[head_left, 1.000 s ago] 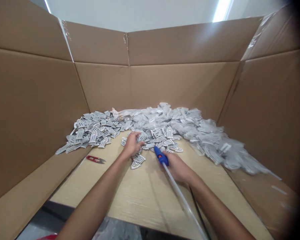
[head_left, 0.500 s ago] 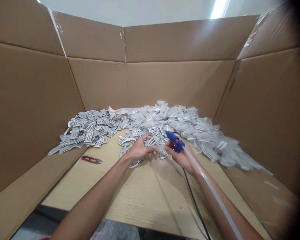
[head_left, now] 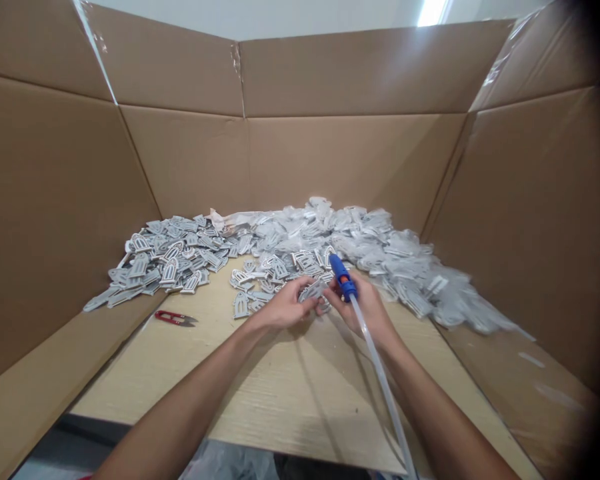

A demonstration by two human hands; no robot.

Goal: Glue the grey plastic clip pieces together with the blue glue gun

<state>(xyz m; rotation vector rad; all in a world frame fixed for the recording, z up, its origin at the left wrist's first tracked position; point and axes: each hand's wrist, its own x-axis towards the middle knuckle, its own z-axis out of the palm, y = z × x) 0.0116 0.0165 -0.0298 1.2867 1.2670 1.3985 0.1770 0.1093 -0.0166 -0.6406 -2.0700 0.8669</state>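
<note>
My left hand [head_left: 283,307] pinches a small grey arch-shaped patch [head_left: 312,291] just above the table, at the near edge of the scattered patches. My right hand [head_left: 365,308] grips a blue glue gun [head_left: 343,276] with a long clear glue stick [head_left: 380,373] trailing back toward me. Its fingertips also touch the patch from the right. The gun's nozzle points up and away, over the pile.
Loose grey patches [head_left: 173,257] are heaped at the left, and bagged ones [head_left: 395,257] at the back and right. Red thread snips [head_left: 175,318] lie on the wooden table [head_left: 260,393] at the left. Tall cardboard walls [head_left: 345,160] enclose the table on three sides.
My left hand lifted a patch out of the pile and drew it toward me. My right hand, with the glue gun, rose from the table and came in against the patch.
</note>
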